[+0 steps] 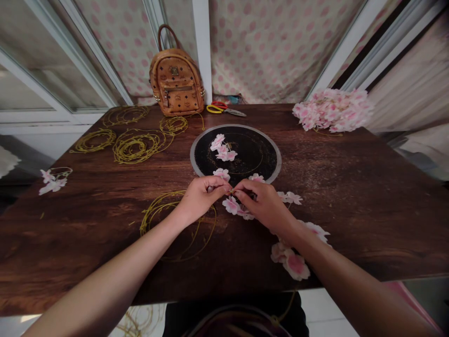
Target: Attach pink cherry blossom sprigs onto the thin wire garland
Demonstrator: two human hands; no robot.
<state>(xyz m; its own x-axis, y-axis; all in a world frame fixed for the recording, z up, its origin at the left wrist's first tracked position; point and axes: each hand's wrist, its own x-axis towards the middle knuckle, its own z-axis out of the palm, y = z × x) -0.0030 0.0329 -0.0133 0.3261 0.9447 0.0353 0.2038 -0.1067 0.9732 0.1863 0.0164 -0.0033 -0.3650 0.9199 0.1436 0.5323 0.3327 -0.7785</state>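
Observation:
My left hand and my right hand meet above the dark wooden table, their fingertips pinching a thin gold wire just below the rim of a round black plate. Pink-and-white fabric blossoms lie under my right fingers, and a strand of larger blossoms trails past my right wrist. A loose wire loop runs beneath my left wrist. More blossoms rest on the plate.
Several gold wire coils lie at the table's far left, with a small blossom spray nearer the left edge. Yellow-handled scissors and a tan studded backpack stand at the back. A heap of blossoms sits back right.

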